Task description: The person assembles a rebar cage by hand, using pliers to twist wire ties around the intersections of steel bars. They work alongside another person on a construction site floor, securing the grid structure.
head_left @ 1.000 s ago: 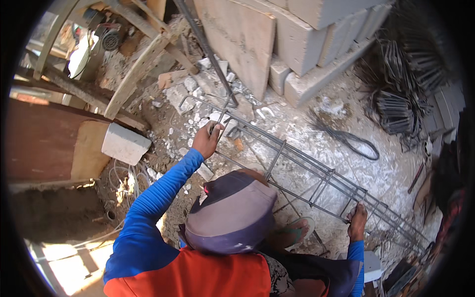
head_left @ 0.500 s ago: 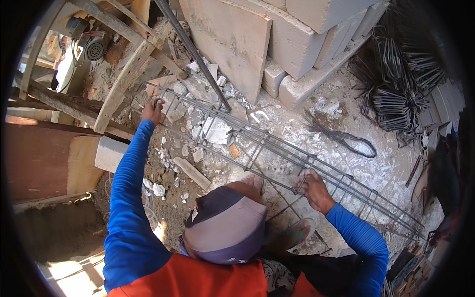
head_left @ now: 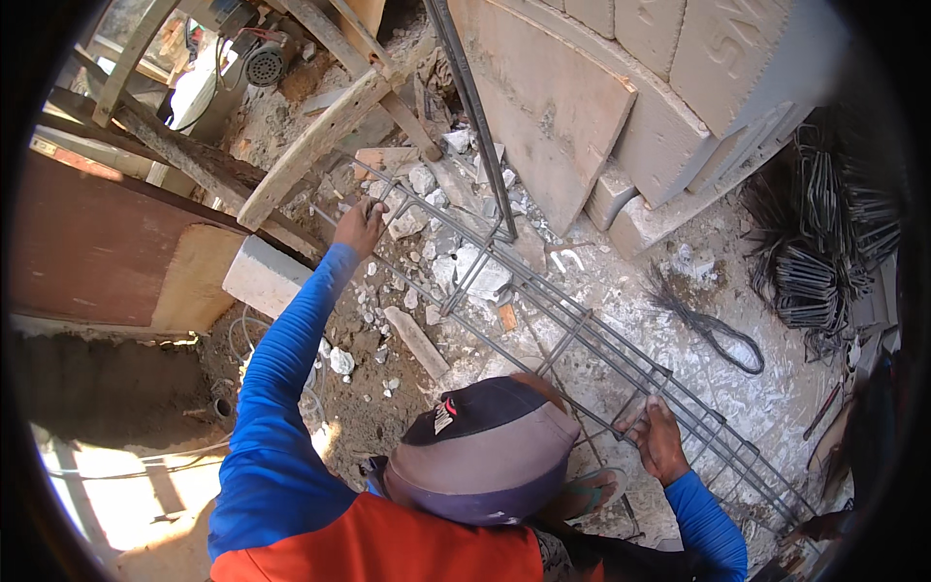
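Observation:
A long cage of steel rebar (head_left: 587, 315) slants across the picture from upper left to lower right, with rectangular stirrups along its bars. My left hand (head_left: 359, 229) is closed round a bar near its far left end. Farther down its length, my right hand (head_left: 661, 444) grips the near side of the cage beside a stirrup, its fingers partly hidden. White rubble (head_left: 485, 272) lies on the floor beneath the bars. A dark shape at the cage's lower right end is too unclear to name.
Pale blocks (head_left: 669, 175) and a leaning board (head_left: 543, 107) stand at the back. Dark metal bars (head_left: 475, 116) lean before them. Bundled stirrups (head_left: 813, 286) and looped wire (head_left: 732, 349) lie right. A wooden frame (head_left: 310, 145) and white block (head_left: 267, 276) are left.
The view has shifted, so the surroundings appear farther right and lower. Both hands keep their hold on the rebar cage, which has come slightly nearer to me over the floor.

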